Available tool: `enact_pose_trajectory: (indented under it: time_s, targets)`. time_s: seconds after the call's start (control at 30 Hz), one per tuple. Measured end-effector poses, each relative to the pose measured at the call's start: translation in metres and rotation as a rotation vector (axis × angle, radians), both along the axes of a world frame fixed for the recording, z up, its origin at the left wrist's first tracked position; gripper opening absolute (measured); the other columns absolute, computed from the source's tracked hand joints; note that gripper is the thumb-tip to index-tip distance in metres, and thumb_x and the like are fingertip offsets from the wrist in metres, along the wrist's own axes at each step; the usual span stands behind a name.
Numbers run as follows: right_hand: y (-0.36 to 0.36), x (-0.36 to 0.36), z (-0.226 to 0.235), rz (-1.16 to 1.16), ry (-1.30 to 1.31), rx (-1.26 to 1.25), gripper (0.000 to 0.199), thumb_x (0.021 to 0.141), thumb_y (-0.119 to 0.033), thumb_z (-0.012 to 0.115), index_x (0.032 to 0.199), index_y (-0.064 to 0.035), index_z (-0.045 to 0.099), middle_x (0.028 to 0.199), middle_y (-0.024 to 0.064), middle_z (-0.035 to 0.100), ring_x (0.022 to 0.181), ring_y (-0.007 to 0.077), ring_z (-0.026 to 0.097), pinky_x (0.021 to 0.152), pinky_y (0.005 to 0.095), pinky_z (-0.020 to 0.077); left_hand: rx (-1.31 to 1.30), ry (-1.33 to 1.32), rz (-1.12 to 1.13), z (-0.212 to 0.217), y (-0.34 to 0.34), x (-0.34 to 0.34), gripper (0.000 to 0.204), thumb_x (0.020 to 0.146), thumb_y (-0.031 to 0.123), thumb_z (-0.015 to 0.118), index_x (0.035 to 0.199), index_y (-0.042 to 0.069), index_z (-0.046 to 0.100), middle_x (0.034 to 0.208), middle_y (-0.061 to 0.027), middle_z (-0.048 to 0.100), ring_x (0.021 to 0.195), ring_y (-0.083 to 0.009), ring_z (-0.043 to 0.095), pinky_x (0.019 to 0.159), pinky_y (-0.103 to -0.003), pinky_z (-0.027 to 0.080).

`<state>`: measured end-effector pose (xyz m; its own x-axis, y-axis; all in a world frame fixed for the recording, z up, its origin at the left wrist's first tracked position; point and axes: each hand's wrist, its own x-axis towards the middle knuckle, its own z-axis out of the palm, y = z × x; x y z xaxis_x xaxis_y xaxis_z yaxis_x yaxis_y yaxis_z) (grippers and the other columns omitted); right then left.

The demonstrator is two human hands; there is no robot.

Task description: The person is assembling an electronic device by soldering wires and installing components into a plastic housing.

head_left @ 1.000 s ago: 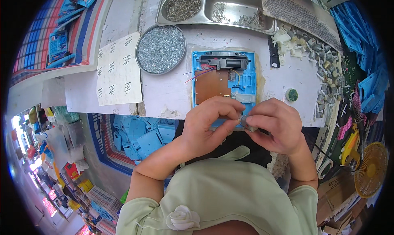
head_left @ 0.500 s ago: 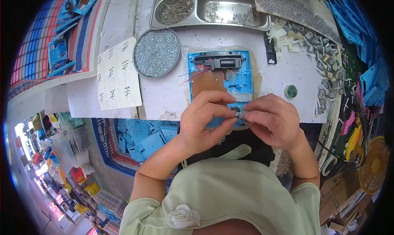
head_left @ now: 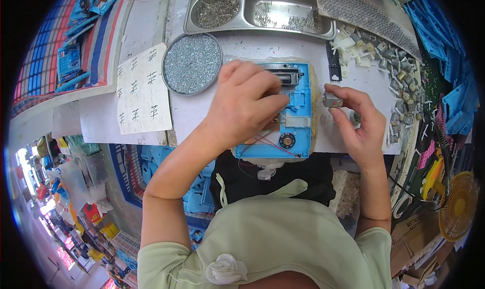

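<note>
A blue plastic housing [head_left: 301,107] lies on the bench in front of me, with a dark cassette-like mechanism [head_left: 289,77] at its far end. A round black-and-silver part [head_left: 287,140], like a small speaker, sits in its near right corner. Over the housing's left side is my left hand [head_left: 250,99], fingers curled and closed; what they hold, if anything, is hidden. Thin red and dark wires [head_left: 265,140] show below that hand. To the right of the housing, my right hand [head_left: 356,117] pinches a small grey metal motor [head_left: 332,101] between thumb and fingers.
A round tray of small screws [head_left: 192,64] stands left of the housing, beside a marked paper sheet [head_left: 144,89]. Behind is a metal tray [head_left: 280,31] with springs. Loose motors and white parts [head_left: 399,82] pile up at right; a green round item [head_left: 355,119] is partly behind my right hand.
Both hands have parted from the housing's near edge. The left moved up and left over the housing; the right went right and up with the motor. The round part is now uncovered.
</note>
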<state>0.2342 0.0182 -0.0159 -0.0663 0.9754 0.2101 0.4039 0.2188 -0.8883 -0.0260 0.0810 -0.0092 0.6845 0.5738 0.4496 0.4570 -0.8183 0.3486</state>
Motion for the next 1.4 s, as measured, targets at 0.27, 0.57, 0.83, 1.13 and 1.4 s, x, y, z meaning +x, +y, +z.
enact_pose_trajectory:
  time_s: [0.27, 0.57, 0.83, 1.13, 1.4]
  targets:
    - [0.020, -0.024, -0.013, 0.089, -0.280, 0.137, 0.032, 0.072, -0.007, 0.081, 0.103, -0.0090, 0.073, 0.139, 0.0083, 0.061, 0.127, 0.0363, 0.046, 0.109, 0.0474, 0.0381, -0.006, -0.106, 0.337, -0.021, -0.045, -0.038, 0.032, 0.065, 0.006, 0.088, 0.095, 0.016, 0.082, 0.101, -0.0052, 0.066, 0.090, -0.0242, 0.059, 0.075, -0.036, 0.046]
    - [0.024, -0.028, -0.004, 0.099, -0.385, 0.045, 0.029, 0.071, -0.009, 0.082, 0.099, -0.0098, 0.075, 0.144, 0.0092, 0.056, 0.131, 0.0379, 0.041, 0.112, 0.0480, 0.0350, -0.064, -0.283, 0.423, -0.027, -0.043, -0.032, 0.033, 0.065, 0.003, 0.085, 0.097, 0.012, 0.080, 0.124, -0.0130, 0.066, 0.093, -0.0266, 0.062, 0.081, -0.038, 0.051]
    - [0.033, -0.035, 0.026, 0.117, -0.568, 0.234, 0.032, 0.068, -0.008, 0.082, 0.098, -0.0098, 0.073, 0.141, 0.0110, 0.058, 0.129, 0.0404, 0.044, 0.108, 0.0506, 0.0398, -0.100, -0.364, 0.370, -0.035, -0.047, -0.031, 0.032, 0.068, -0.002, 0.083, 0.098, 0.008, 0.078, 0.111, -0.0129, 0.068, 0.091, -0.0282, 0.067, 0.076, -0.037, 0.055]
    - [0.067, -0.091, 0.022, 0.357, -0.497, 0.418, 0.030, 0.064, -0.002, 0.079, 0.092, -0.0070, 0.069, 0.130, 0.0125, 0.062, 0.125, 0.0424, 0.050, 0.101, 0.0474, 0.0489, -0.111, -0.352, 0.361, -0.029, -0.048, -0.031, 0.032, 0.071, -0.002, 0.083, 0.101, 0.008, 0.080, 0.109, -0.0127, 0.066, 0.096, -0.0271, 0.066, 0.082, -0.036, 0.055]
    - [0.069, -0.091, 0.020, 0.439, -0.477, 0.399, 0.024, 0.066, -0.005, 0.078, 0.088, -0.0070, 0.071, 0.126, 0.0090, 0.066, 0.125, 0.0396, 0.053, 0.099, 0.0471, 0.0504, -0.083, -0.381, 0.359, -0.032, -0.048, -0.032, 0.029, 0.072, 0.000, 0.084, 0.099, 0.008, 0.081, 0.103, -0.0101, 0.065, 0.089, -0.0244, 0.065, 0.075, -0.034, 0.052]
